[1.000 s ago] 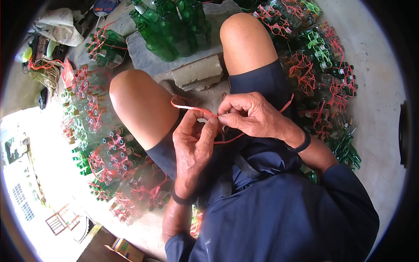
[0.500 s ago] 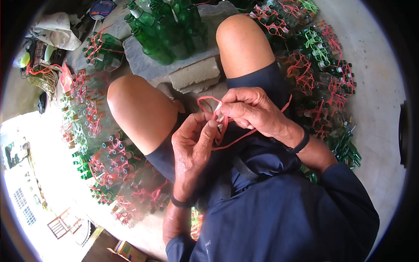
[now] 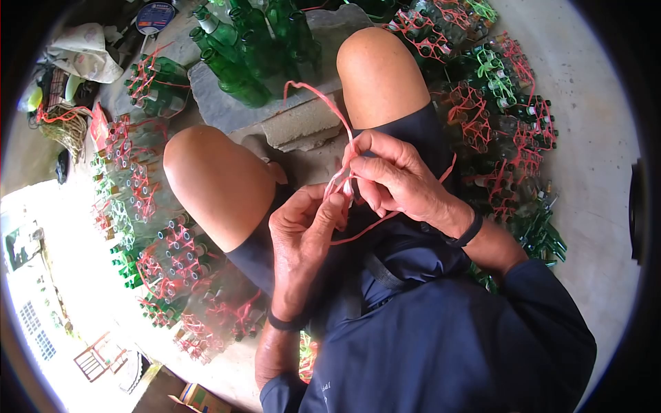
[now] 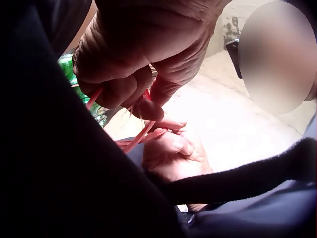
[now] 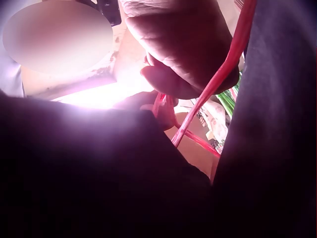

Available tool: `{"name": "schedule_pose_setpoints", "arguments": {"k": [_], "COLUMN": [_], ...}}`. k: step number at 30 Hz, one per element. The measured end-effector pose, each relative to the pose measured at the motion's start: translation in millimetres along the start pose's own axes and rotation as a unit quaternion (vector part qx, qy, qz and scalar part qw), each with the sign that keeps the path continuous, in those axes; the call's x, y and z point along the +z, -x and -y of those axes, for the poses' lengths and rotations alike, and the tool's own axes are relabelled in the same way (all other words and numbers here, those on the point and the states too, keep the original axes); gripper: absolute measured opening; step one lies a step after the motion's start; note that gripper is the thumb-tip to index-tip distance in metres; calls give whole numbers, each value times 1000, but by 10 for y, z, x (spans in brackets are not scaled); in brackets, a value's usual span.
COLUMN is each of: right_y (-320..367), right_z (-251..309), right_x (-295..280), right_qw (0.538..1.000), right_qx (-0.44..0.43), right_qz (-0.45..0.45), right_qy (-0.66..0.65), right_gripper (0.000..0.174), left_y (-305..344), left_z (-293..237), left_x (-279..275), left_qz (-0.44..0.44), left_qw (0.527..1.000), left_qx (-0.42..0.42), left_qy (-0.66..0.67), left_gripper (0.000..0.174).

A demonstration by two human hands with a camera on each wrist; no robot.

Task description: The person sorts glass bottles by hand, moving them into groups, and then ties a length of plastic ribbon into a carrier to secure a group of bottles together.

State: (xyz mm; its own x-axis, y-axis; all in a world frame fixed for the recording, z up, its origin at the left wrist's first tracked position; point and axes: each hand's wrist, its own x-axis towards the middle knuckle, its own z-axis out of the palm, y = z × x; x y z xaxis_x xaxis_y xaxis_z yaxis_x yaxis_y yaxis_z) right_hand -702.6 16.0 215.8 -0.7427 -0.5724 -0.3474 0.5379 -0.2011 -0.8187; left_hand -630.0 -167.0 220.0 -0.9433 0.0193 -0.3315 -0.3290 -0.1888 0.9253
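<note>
Between the knees, a thin red plastic string is worked by both hands over the lap. My left hand pinches gathered strands of it between thumb and fingertips. Just above and to the right, my right hand pinches the same string, and one free end arcs up and away towards the stone slab. Another length trails under the right hand past the wrist. In the left wrist view the strands of red string run between the two hands. The right wrist view shows a red strand passing close by the palm.
Green glass bottles stand on a grey stone slab ahead. Bundles of bottles tied with red string crowd the floor at left, with more tied bottles at right. A cardboard box sits at lower left.
The right hand has moved up slightly and drawn the string's loose end out, so it now arcs upward over the slab's edge. The left hand has dropped slightly, keeping its pinch.
</note>
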Motion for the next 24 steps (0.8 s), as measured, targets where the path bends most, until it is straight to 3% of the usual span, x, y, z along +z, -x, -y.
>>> {"name": "schedule_pose_setpoints", "arguments": {"k": [5,11,13,14,18,20,21,24], "right_y": [3,47,69,55,103,122,128,110], "right_z": [11,100,153,104,162,182,169,66], "right_x": [-38,-83,-78,-61,-60,-40,-60,-137], "right_qw": [1000,991,990,991,984,939,939,920], "right_qx": [-5,22,51,17,25,-54,-54,-145], "right_qz": [23,126,133,129,118,95,96,226], "right_qy": [-9,-37,12,35,129,326,326,285], "right_gripper": [11,9,11,12,13,15,15,12], "left_y": [-15,-28,-19,-14,6,10,0,-18], "left_z": [7,52,28,24,-25,-33,-22,47], "left_x": [-34,-53,-57,-58,-113,-125,-109,-139], "left_qz": [-13,-16,-22,-22,-42,-38,-37,-37], "left_qw": [999,998,998,998,999,998,999,999], "left_qx": [-38,-29,-24,-24,-26,-43,-25,-1], "left_qy": [36,55,55,55,18,8,15,37], "left_gripper": [17,15,14,14,13,14,15,16]}}
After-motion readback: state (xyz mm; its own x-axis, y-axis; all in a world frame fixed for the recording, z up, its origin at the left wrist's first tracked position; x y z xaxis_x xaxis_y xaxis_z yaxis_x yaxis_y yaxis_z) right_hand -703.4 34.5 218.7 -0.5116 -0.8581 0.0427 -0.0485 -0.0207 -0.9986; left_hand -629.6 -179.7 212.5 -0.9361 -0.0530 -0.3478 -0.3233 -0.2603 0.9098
